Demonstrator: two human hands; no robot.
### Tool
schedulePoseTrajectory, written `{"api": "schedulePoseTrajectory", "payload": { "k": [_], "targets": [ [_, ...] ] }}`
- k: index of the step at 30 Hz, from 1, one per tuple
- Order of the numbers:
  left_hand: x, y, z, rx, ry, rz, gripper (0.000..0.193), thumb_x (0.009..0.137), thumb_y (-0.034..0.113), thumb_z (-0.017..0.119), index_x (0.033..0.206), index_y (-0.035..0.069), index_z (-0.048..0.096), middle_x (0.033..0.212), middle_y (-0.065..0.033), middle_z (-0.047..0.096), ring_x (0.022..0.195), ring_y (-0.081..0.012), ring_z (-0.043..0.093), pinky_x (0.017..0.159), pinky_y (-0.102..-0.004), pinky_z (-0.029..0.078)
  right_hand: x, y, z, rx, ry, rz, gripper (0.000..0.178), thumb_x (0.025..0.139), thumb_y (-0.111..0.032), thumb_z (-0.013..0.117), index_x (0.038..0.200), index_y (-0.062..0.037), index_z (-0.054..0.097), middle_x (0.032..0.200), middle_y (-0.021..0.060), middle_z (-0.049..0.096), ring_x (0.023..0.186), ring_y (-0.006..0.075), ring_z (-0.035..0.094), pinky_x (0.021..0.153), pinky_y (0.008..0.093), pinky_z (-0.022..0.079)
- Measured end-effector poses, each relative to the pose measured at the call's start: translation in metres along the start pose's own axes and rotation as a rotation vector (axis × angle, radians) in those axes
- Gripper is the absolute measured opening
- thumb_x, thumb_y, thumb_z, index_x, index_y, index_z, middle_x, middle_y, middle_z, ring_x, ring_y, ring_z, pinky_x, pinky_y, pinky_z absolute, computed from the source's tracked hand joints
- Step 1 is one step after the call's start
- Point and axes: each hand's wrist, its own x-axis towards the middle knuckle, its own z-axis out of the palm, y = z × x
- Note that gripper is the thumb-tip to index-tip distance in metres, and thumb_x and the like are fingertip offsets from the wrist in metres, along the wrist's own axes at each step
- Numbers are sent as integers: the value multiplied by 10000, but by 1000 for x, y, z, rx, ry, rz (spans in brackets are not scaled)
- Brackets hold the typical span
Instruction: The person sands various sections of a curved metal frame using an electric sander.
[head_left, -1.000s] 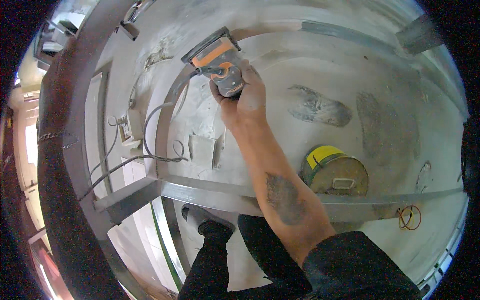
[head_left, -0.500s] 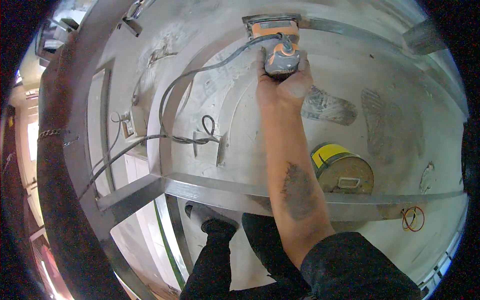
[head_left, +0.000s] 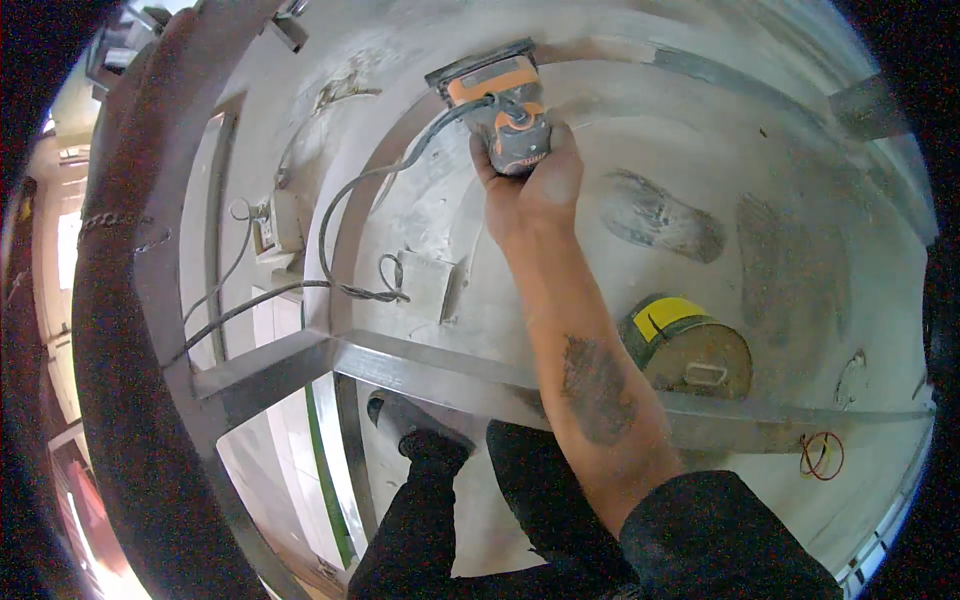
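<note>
Black cloth covers my legs and makes up my sleeve, both on the near side of the grey metal crossbar. My bare forearm, with a dark mark on it, reaches over the crossbar. Just beyond the crossbar, toward its right half, sits a round container with a yellow band and a small handle on its flat end.

Well past the crossbar, my right hand has its fingers curled around the narrow end of the sander, gripping it from both sides and parted only as wide as its body. Half a second ago I had it farther right along the crossbar, its base nearly level; now it is nearer the crossbar's left end, and the base slants, left corner lower.

It is grey and orange, its rounded grip dull with dust, its flat base dark on the side away from the crossbar. I can't tell whether that base touches the pale, smudged surface. The dark cord bows leftward from it, back to a twisted loop short of the crossbar.
</note>
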Motion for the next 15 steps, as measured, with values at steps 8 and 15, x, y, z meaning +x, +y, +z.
{"api": "schedulePoseTrajectory", "payload": {
  "k": [8, 15],
  "targets": [
    [-12, 53, -6, 55, 4, -113, 588, 1039, 530, 435, 1094, -7, 669, 967, -76, 680, 915, -156, 603, 874, -331, 464, -20, 24, 2, -106, 23, 91, 270, 1007, -326, 512, 1154, -104, 561, 1119, 82, 630, 993, 251, 634, 869, 443, 549],
    [-14, 63, 0, -37, 55, -157, 608, 1044, 531, 419, 1108, -19, 668, 986, -96, 691, 928, -165, 602, 892, -352, 468, -29, 40, -6, -249, -8, 182, 253, 984, -334, 551, 1133, -131, 572, 1093, 59, 634, 981, 210, 627, 855, 448, 550]
  ]
}}
